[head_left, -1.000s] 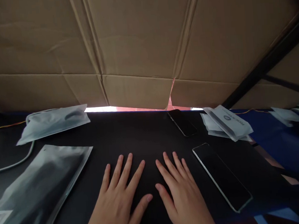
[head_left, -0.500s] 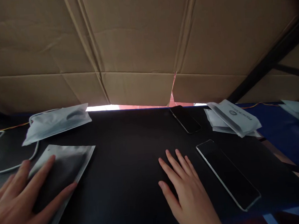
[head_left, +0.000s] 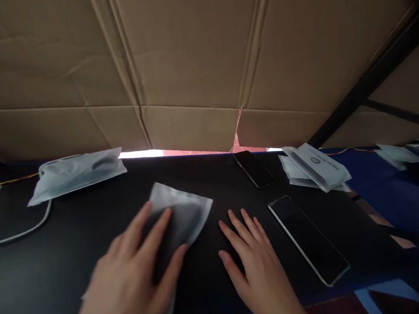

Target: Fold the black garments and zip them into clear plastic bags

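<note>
My left hand (head_left: 127,272) lies over a translucent frosted plastic pouch (head_left: 182,209), fingers apart and stretched along it, the thumb near its right edge. The lower part of the pouch is hidden beneath the hand. My right hand (head_left: 256,263) rests on the black tabletop (head_left: 200,287) with its fingers spread and nothing in it. Just right of it lies a phone (head_left: 310,241) with a dark screen and a clear edge. A smaller dark phone (head_left: 254,168) lies farther back.
Another frosted pouch (head_left: 78,175) sits at the back left beside a white cable (head_left: 31,230). Printed white pouches (head_left: 319,166) are stacked at the back right. A cardboard wall (head_left: 188,58) rises behind the table, with a dark slanted bar (head_left: 362,86) at right.
My left hand has slid right with the frosted pouch beneath it, bringing both close to my right hand. My right hand stays nearly still; the view has shifted slightly.
</note>
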The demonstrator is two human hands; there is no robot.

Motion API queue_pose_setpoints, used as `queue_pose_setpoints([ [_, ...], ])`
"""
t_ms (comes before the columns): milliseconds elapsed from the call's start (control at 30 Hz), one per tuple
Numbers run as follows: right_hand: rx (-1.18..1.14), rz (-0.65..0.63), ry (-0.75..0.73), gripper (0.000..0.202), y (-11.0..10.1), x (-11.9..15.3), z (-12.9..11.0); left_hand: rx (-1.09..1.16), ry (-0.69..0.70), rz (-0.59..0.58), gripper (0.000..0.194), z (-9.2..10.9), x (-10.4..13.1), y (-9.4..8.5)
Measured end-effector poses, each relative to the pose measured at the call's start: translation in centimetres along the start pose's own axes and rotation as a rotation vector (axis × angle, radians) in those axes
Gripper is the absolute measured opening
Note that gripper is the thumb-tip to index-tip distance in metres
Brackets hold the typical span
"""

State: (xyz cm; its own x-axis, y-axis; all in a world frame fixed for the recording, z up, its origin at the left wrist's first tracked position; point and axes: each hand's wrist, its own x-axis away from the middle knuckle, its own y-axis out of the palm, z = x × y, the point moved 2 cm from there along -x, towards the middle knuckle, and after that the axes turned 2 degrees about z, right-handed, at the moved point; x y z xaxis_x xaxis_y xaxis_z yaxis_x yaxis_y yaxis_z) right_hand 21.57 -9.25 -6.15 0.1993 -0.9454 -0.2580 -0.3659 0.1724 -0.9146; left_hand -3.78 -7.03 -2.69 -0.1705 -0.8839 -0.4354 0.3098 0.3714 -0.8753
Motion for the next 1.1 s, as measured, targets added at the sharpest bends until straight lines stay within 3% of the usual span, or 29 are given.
queue_pose_setpoints([
  [100, -0.002, 0.0, -0.005, 0.052, 0.0, 0.0, -0.1, -0.119, 0.091, -0.017, 0.056, 3.2, 0.2, 2.4],
  [167, -0.007, 0.005, -0.013, 0.051, 0.0, 0.0, -0.1, -0.127, 0.132, 0.023, 0.062, 3.6, 0.5, 2.9],
  [300, -0.057, 0.053, -0.022, 0.048, -0.3, 0.1, 0.1, -0.021, 0.304, 0.064, 0.075, 1.7, 1.2, 1.2],
  [433, -0.138, 0.1, -0.053, 0.043, -1.1, 0.3, 0.0, 0.064, 0.626, -0.026, 0.071, -0.8, 2.2, 0.1],
  [500, -0.193, 0.106, -0.104, 0.043, -1.7, 0.5, -0.4, 0.088, 0.71, -0.09, 0.072, -1.5, 2.6, 0.4],
  [633, -0.287, 0.114, -0.264, 0.032, -1.9, 1.0, -1.9, 0.09, 0.717, -0.086, 0.073, -1.2, 2.4, 0.7],
  [767, -0.296, 0.261, -0.397, 0.011, -0.8, 1.2, -3.5, 0.125, 0.645, -0.113, 0.073, -0.7, 1.9, 0.5],
  [967, -0.283, 0.286, -0.49, 0.011, -0.1, 0.1, -5.0, 0.189, 0.495, -0.138, 0.07, -0.7, 1.7, 0.5],
  [1100, -0.407, 0.327, -0.457, 0.025, -1.1, -0.9, -5.7, 0.214, 0.599, -0.097, 0.078, -0.3, 1.5, -0.3],
])
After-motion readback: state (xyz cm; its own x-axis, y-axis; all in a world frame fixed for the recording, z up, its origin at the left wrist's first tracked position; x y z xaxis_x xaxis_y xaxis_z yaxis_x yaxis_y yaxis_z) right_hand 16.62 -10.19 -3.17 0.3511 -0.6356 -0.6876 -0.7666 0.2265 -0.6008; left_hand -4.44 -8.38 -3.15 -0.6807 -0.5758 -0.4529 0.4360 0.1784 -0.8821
